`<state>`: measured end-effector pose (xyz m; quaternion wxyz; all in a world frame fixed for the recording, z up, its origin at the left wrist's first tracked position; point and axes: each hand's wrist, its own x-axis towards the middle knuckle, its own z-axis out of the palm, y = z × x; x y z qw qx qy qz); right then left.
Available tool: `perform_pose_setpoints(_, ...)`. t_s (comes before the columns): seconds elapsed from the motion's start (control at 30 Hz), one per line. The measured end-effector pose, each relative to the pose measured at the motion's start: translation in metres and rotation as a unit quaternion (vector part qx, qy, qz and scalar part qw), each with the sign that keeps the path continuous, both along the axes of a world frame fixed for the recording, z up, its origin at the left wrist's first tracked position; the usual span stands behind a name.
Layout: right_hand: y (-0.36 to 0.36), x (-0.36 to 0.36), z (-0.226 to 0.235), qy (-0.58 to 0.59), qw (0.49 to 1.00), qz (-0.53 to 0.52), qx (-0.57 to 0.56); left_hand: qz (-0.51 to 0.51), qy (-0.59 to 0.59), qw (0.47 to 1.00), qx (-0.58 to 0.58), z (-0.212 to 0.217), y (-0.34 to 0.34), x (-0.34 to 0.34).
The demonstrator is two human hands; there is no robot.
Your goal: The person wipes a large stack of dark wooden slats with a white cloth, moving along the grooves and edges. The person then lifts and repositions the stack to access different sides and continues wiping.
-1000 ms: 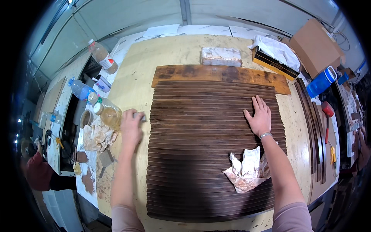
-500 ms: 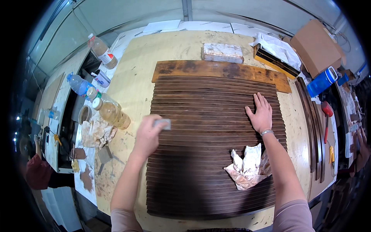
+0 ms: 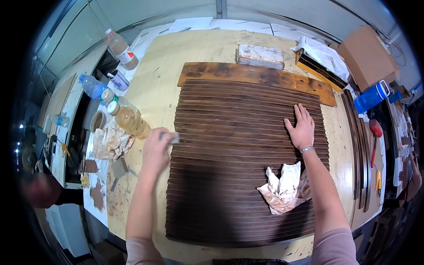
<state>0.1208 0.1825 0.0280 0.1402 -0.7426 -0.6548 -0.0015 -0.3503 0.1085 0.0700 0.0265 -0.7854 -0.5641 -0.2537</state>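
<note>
Head view: crumpled rag (image 3: pixel 285 187) on dark slats (image 3: pixel 247 163); jar (image 3: pixel 130 120) beside left.

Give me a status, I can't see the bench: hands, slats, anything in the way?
Left hand grips small pad at dark wooden slats' left edge. Right hand flat on slats. Crumpled rag lies on slats.

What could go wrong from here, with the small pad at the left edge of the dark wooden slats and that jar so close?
1. The left hand holds a small pad right beside the jar of amber liquid; a backward sweep could knock it over.
2. The crumpled rag lies on the slats and may mark the finish.
3. Only the right hand pins the loose slats, so they might shift.
</note>
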Motion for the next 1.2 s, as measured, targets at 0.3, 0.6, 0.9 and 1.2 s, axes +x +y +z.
perform_pose_setpoints(0.3, 0.000, -0.005, 0.003, -0.003, 1.000, 0.000, -0.008, -0.091, -0.018, 0.995, -0.030, 0.008, -0.018, 0.011)
perform_pose_setpoints(0.6, 0.001, -0.003, 0.000, -0.008, 1.000, 0.003, -0.014, -0.051, -0.028, 0.998, 0.007, 0.005, -0.020, 0.009)
perform_pose_setpoints(0.9, 0.001, -0.005, 0.002, -0.003, 1.000, 0.006, -0.016, 0.051, -0.027, 0.998, -0.021, -0.003, -0.031, -0.040)
perform_pose_setpoints(1.2, 0.002, -0.002, 0.000, -0.002, 1.000, 0.008, -0.008, 0.050, -0.019, 0.998, -0.013, 0.009, -0.048, -0.041)
